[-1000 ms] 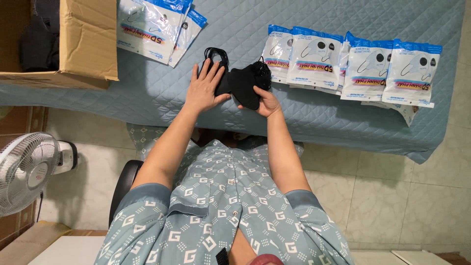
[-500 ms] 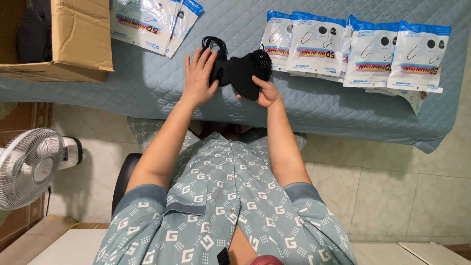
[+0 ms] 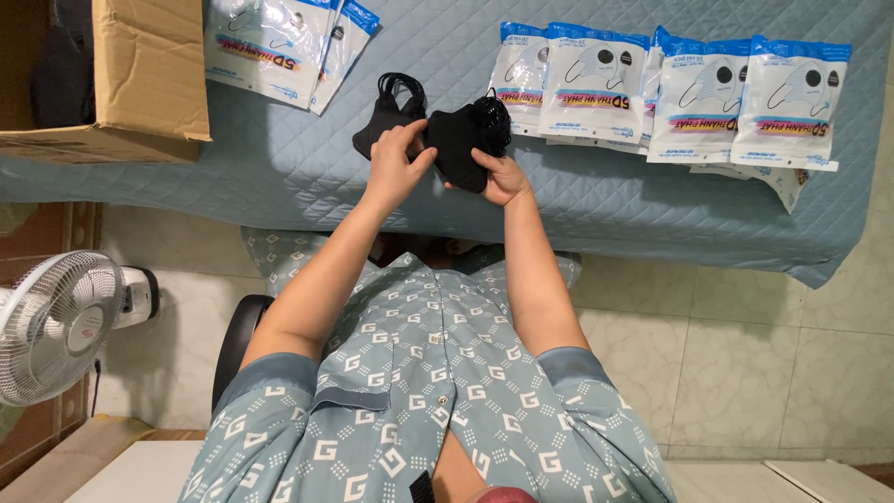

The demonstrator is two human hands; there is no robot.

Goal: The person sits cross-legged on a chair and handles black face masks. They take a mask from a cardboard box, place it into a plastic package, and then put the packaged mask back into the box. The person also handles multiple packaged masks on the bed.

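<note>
Head view looks straight down on a person seated at a table covered with a quilted blue cloth. Both hands meet over a stack of black face masks at the middle of the table. The left hand curls its fingers over the stack's left side, thumb and fingertips pinched on the cloth; the right hand cups the stack from below and the right, fingers closed around it. A bunch of black ear loops trails off the upper left. The step looks like gathering and squaring the masks into a neat bundle. A steady two-handed hold seems needed so the layers do not slide apart. Sealed mask packets lie in a row to the right, more packets at upper left beside a cardboard box.
</note>
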